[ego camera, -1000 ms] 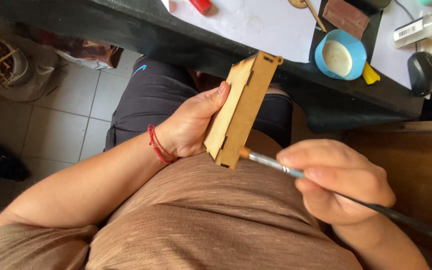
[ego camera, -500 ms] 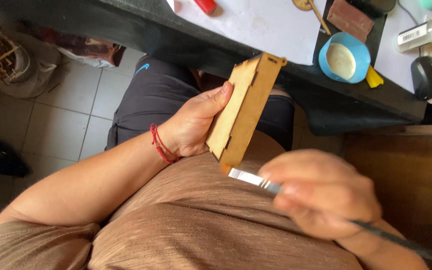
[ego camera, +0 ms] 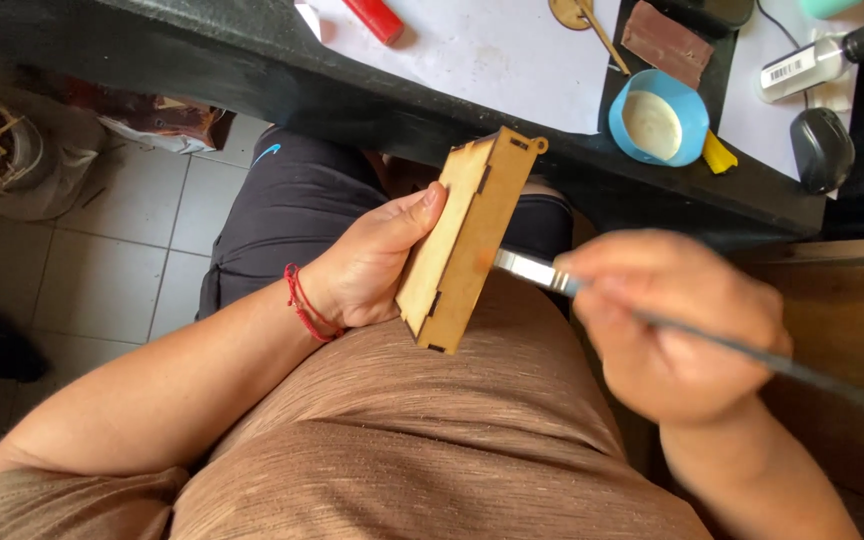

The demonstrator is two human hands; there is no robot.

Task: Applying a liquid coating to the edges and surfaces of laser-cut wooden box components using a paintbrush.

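Head view looks down over your lap, where your left hand (ego camera: 377, 265) is closed around a small flat wooden box (ego camera: 467, 235) made of thin light plywood, thumb lying along its near face and fingers hidden behind it. You hold the box on edge, tilted, its upper end toward the near edge of the black tabletop (ego camera: 252, 75) and its lower end just above your brown shirt (ego camera: 432, 430). A red cord bracelet (ego camera: 302, 303) sits on that wrist. Your right hand (ego camera: 677, 325), blurred, is closed around the dark handle of a paintbrush (ego camera: 652, 320), and the brush's metal ferrule meets the right-hand face of the box about halfway along; the bristles themselves are too small to make out. The long handle runs off past your right hand toward the lower right. On the tabletop, a white sheet of paper (ego camera: 492, 50) covers the middle, with a red tube (ego camera: 377, 18) lying at its far left part. Just right of the paper, near the tabletop's near edge, stands a round blue dish (ego camera: 657, 120) holding pale liquid, with a small yellow piece (ego camera: 719, 155) touching its right side. Beyond the dish lies a brown rectangular block (ego camera: 665, 42). Farther right rest a white bottle (ego camera: 817, 60) with a dark cap, lying on its side, and a dark computer mouse (ego camera: 820, 148).
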